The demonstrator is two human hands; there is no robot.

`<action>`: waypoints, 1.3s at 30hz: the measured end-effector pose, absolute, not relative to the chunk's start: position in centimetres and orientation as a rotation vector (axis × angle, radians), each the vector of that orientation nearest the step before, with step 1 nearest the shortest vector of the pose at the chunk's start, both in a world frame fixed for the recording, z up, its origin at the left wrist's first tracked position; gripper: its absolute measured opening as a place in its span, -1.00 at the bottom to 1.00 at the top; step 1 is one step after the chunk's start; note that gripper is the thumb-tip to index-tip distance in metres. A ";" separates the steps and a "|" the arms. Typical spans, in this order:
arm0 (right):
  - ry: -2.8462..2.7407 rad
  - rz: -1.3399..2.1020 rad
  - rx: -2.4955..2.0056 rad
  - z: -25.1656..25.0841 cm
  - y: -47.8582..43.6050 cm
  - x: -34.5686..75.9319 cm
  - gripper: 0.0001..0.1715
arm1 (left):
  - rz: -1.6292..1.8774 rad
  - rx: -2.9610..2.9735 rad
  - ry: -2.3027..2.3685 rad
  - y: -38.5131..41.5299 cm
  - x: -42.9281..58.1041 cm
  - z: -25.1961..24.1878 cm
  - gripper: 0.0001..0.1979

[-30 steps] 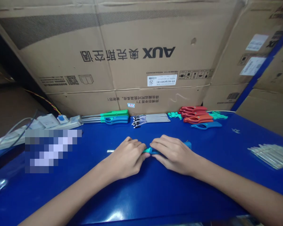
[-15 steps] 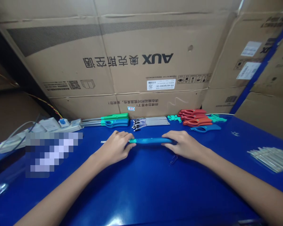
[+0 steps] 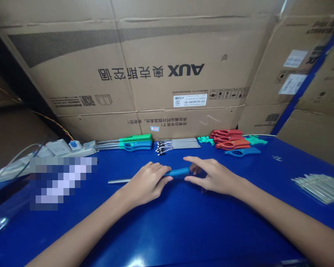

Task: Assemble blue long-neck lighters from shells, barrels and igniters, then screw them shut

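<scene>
A blue long-necked lighter [image 3: 179, 172] lies across my view, its metal tube [image 3: 119, 181] pointing left. My left hand [image 3: 151, 180] is closed around the middle, where tube and handle meet, hiding that part. Close by the handle's right end is my right hand [image 3: 207, 174], thumb and forefinger spread apart; whether its other fingers touch the lighter cannot be told. Behind the hands lie several metal tubes with thin wires [image 3: 180, 143]. Green and blue lighters [image 3: 137, 142] are grouped at the back left.
Red and orange lighter handles [image 3: 228, 139], a blue handle [image 3: 243, 151] and small green parts [image 3: 206, 139] lie at the back right. Clear sticks [image 3: 320, 187] rest far right. A power strip [image 3: 86, 147] stands left. Cardboard [image 3: 156, 96] walls the blue table [image 3: 183, 230].
My left hand has shifted right and slightly nearer along the lighter, now covering its green collar. My right hand has loosened from the handle's end and spread its fingers.
</scene>
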State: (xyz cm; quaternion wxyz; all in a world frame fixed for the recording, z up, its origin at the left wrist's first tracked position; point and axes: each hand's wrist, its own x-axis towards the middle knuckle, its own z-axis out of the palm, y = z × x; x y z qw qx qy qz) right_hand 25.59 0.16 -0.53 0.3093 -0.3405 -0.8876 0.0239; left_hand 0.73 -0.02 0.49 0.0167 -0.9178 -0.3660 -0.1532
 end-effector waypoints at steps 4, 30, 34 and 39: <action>-2.366 -0.069 -0.953 1.1 1.1 27.2 -0.74 | -0.394 -2.903 -1.146 0.3 0.3 0.5 -0.73; -1.799 0.364 -2.549 0.6 4.2 54.7 -0.64 | -0.389 -3.005 -1.066 0.9 1.3 -1.2 -0.59; -1.815 0.212 -2.395 -0.8 3.9 54.7 -0.66 | -0.405 -2.995 -1.057 0.8 1.3 -1.1 -0.59; -1.751 -0.127 -2.153 -2.1 3.4 53.9 -0.67 | -0.402 -2.995 -1.059 0.8 1.3 -1.1 -0.61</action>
